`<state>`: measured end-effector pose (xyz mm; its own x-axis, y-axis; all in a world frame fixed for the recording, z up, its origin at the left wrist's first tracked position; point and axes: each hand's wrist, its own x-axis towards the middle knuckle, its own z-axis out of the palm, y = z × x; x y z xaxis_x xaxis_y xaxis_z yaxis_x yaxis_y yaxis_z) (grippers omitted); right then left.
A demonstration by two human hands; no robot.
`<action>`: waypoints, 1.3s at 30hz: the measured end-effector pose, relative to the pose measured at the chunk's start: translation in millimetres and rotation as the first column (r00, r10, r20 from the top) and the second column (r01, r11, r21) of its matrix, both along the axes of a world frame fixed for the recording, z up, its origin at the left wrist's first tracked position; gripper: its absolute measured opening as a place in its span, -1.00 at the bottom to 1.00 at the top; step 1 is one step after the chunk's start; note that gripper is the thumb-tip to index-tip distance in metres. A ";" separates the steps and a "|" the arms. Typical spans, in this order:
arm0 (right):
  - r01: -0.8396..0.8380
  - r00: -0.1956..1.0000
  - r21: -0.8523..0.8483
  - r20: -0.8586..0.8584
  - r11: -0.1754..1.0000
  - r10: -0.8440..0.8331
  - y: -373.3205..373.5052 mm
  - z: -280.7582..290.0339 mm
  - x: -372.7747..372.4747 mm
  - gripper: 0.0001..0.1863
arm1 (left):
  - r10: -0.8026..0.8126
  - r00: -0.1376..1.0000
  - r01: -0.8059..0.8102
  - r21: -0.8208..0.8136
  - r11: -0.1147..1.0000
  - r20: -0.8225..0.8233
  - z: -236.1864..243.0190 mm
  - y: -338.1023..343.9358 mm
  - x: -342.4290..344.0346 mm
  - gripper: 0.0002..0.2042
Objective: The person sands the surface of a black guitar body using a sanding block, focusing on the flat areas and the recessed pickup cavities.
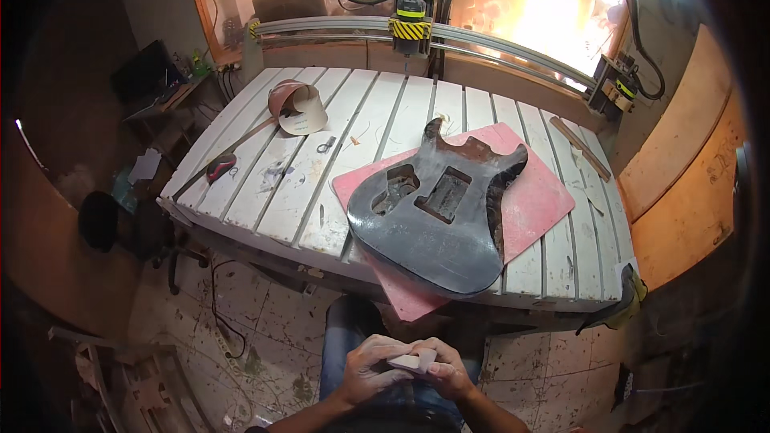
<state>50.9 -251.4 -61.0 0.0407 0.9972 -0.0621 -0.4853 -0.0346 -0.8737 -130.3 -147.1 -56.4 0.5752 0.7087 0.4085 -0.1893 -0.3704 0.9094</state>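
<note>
A worker's left hand [370, 366] and right hand [451, 374] meet at lower centre — fingers curled snugly around a small pale block [407, 362] — below a dark guitar body [425, 244].

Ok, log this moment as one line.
left hand: holding pale block | right hand: holding same block | electric guitar body: on pink board, untouched | sandpaper roll: on slatted white table
</note>
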 end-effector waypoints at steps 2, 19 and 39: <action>0.039 0.999 -0.025 0.016 0.999 -0.039 3.5 -5.1 -8.3 -0.32 | 0.063 0.998 -0.063 0.013 0.998 0.025 0.1 -1.3 -3.3 -0.54; 0.123 0.990 0.036 -0.077 0.992 -0.120 19.5 -0.2 -29.8 -0.36 | 0.043 0.999 -0.043 -0.006 0.999 0.001 12.7 25.7 -37.9 -0.62; 0.412 0.878 0.216 0.167 0.885 -0.449 38.3 49.4 46.9 -0.60 | 0.152 0.963 -0.032 0.464 0.885 -0.224 75.0 113.6 75.3 -0.33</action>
